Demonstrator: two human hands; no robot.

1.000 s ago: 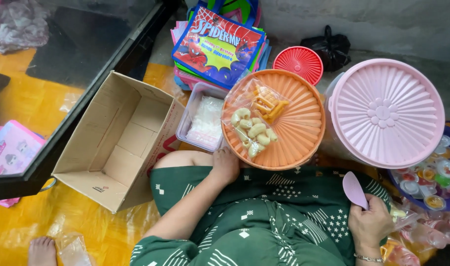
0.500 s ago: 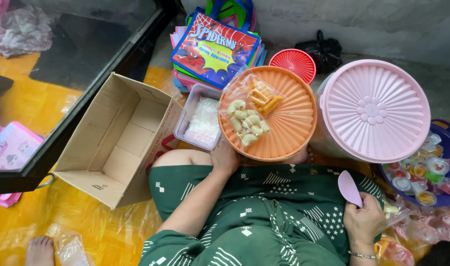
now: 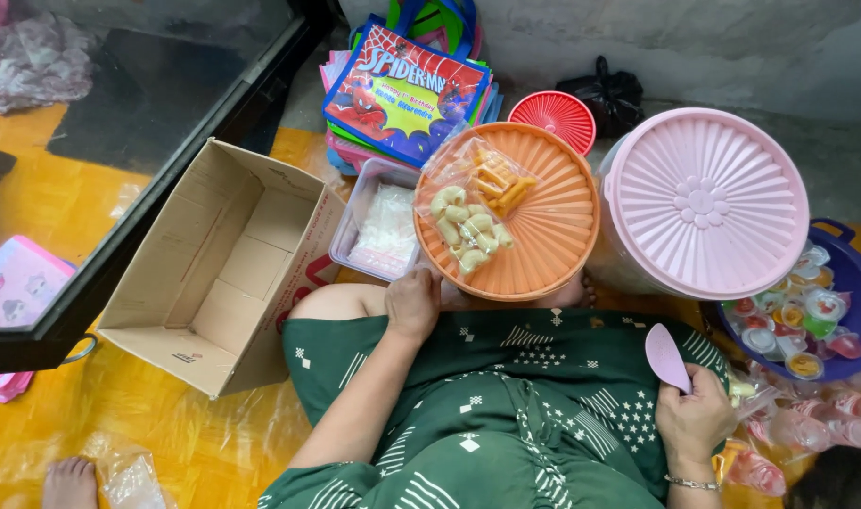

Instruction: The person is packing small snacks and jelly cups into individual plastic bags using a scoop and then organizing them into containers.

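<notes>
Staying put, left hand (image 3: pixel 413 303) touches orange lid (image 3: pixel 543 247); right fingers (image 3: pixel 687 401) hold pink scoop (image 3: pixel 667 356).

Open cardboard box (image 3: pixel 225 264) on the left gives free room inside. Ahead is packed: clear tub (image 3: pixel 378 231), orange lid (image 3: pixel 534 221) with snack bag (image 3: pixel 473 209), pink lidded tub (image 3: pixel 704 203). Blue basin (image 3: pixel 850 283) blocks the right.

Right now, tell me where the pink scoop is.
In the head view, lower right: the pink scoop is held in the right hand over the green lap, just left of the blue basin.
</notes>
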